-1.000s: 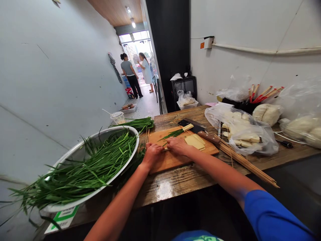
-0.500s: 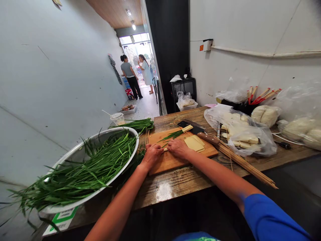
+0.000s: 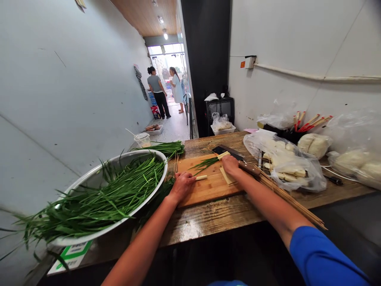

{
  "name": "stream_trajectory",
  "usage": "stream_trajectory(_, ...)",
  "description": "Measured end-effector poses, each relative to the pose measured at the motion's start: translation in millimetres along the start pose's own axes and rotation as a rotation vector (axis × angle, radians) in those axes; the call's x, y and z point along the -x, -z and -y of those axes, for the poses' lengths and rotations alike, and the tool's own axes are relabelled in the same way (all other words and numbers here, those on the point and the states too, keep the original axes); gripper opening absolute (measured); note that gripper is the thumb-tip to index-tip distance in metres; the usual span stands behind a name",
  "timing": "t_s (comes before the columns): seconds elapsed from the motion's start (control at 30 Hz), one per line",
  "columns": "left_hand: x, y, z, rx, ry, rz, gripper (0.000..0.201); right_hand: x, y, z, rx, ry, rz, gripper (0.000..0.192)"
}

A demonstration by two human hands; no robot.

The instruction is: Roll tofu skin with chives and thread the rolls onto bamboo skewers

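My left hand [image 3: 183,185] rests on the left part of the wooden cutting board [image 3: 205,190], its fingers closed on one end of a pale tofu-skin roll [image 3: 201,177]. My right hand [image 3: 230,163] is over the far right of the board, its fingertips mostly hidden. Just beyond it lie finished-looking rolls [image 3: 224,155] with green chives [image 3: 208,162] sticking out. Flat square tofu sheets [image 3: 226,177] are partly covered by my right hand and wrist. A cleaver [image 3: 249,168] with a brown handle lies just right of that hand.
A large metal basin [image 3: 164,167] heaped with chives stands left. Another chive bunch [image 3: 169,147] and a plastic cup [image 3: 143,140] are behind it. Bamboo skewers [image 3: 293,204] lie right, near a plastic bag [image 3: 312,174] of white pieces. Two people [image 3: 157,93] stand near the far doorway.
My right hand has left the roll and moved right and away from me, toward the chive rolls and over the sheets. My left hand stays at the roll, which now shows more.
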State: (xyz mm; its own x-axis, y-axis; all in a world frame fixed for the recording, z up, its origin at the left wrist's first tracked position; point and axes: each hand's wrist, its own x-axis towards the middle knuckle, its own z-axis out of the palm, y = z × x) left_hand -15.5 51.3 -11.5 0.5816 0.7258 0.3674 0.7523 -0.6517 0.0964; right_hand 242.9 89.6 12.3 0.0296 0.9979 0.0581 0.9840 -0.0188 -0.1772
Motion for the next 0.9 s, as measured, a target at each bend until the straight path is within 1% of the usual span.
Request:
stream_trajectory(0.1,1.6,-3.2,3.2,0.003,0.002,0.004,0.028,-6.9,4.0,-1.5,-0.045,-0.095,-0.046,0.031)
stream_trajectory(0.17,1.2,-5.0,4.6,-0.007,0.000,0.008,0.027,-8.7,12.2,-6.9,-0.070,-0.109,-0.091,0.028)
stream_trajectory(0.23,-0.5,-5.8,5.4,-0.008,-0.017,0.015,0.027,-4.4,23.3,-14.3,-0.128,-0.110,-0.159,0.026)
stream_trajectory(0.27,-1.8,-5.7,5.7,0.001,-0.029,0.017,0.027,1.3,28.9,-17.5,-0.211,-0.102,-0.192,0.025)
stream_trajectory(0.33,-5.1,-4.4,6.6,0.037,-0.051,0.027,0.028,21.3,37.5,-20.5,-0.503,-0.055,-0.212,0.020)
stream_trajectory(0.37,-7.0,-3.3,7.4,0.066,-0.055,0.034,0.029,35.4,39.9,-19.6,-0.684,-0.016,-0.176,0.017)
stream_trajectory(0.4,-9.0,-2.1,8.6,0.101,-0.050,0.039,0.030,51.7,40.7,-17.3,-0.845,0.028,-0.109,0.015)
stream_trajectory(0.43,-11.0,-0.9,10.0,0.142,-0.041,0.046,0.030,69.4,39.9,-13.6,-0.955,0.075,-0.024,0.013)
stream_trajectory(0.47,-13.0,0.1,11.8,0.185,-0.034,0.058,0.031,87.7,37.7,-9.0,-1.009,0.095,0.044,0.015)
stream_trajectory(0.5,-14.9,0.9,13.7,0.226,-0.034,0.075,0.031,105.7,34.1,-3.9,-1.025,0.088,0.081,0.015)
stream_trajectory(0.53,-16.5,1.5,15.6,0.258,-0.041,0.096,0.031,122.6,29.4,1.4,-0.996,0.056,0.081,0.014)
stream_trajectory(0.57,-17.9,1.8,17.4,0.278,-0.054,0.118,0.031,137.6,23.7,6.7,-0.925,0.031,0.038,0.013)
stream_trajectory(0.67,-20.3,1.7,20.4,0.284,-0.079,0.152,0.028,167.7,2.4,23.2,-0.633,0.039,-0.200,0.011)
stream_trajectory(0.7,-20.5,1.6,20.5,0.279,-0.075,0.149,0.028,172.7,-5.8,29.3,-0.576,0.046,-0.227,0.012)
stream_trajectory(0.73,-20.4,1.6,20.3,0.277,-0.070,0.145,0.027,175.6,-14.1,35.9,-0.564,0.042,-0.210,0.012)
stream_trajectory(0.77,-20.3,1.6,19.9,0.276,-0.066,0.141,0.027,176.9,-22.3,42.7,-0.600,0.027,-0.152,0.012)
stream_trajectory(0.8,-20.0,1.6,19.6,0.276,-0.063,0.139,0.027,177.0,-30.1,49.7,-0.677,-0.007,-0.067,0.011)
stream_trajectory(0.9,-19.8,1.3,20.2,0.273,-0.063,0.135,0.026,174.7,-47.5,68.9,-1.018,-0.167,0.204,0.007)
